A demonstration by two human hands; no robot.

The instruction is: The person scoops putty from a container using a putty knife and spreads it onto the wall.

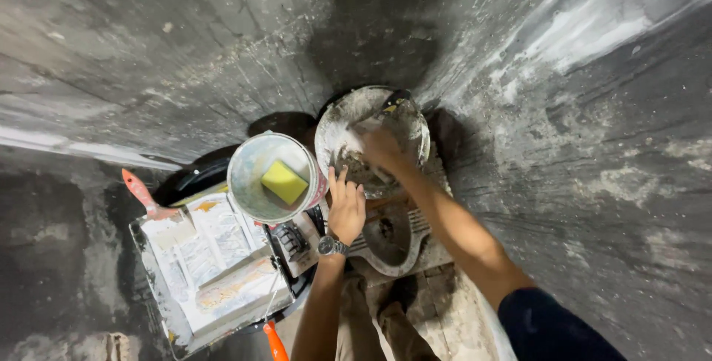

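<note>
Head view showed your right hand (382,147) reaching down into a plaster-caked bucket (334,120). Its fingers were curled together around something inside; what they gripped could not be determined, though a dark tool handle with a yellow mark (394,100) stuck up at the bucket's far rim just beyond the hand. Your left hand (345,209) lay flat against the near rim of that bucket, fingers (340,181) straight and slightly apart, gripping nothing, with a wristwatch (331,246) on the wrist. Just left of the bucket, touching it, stood a smaller pale pail (245,161) containing a yellow sponge (284,181). Below the pail sat a paint-smeared tray (148,257), with an orange-handled scraper (144,198) resting at its upper left corner. Rough grey walls (578,109) enclosed the whole area.
</note>
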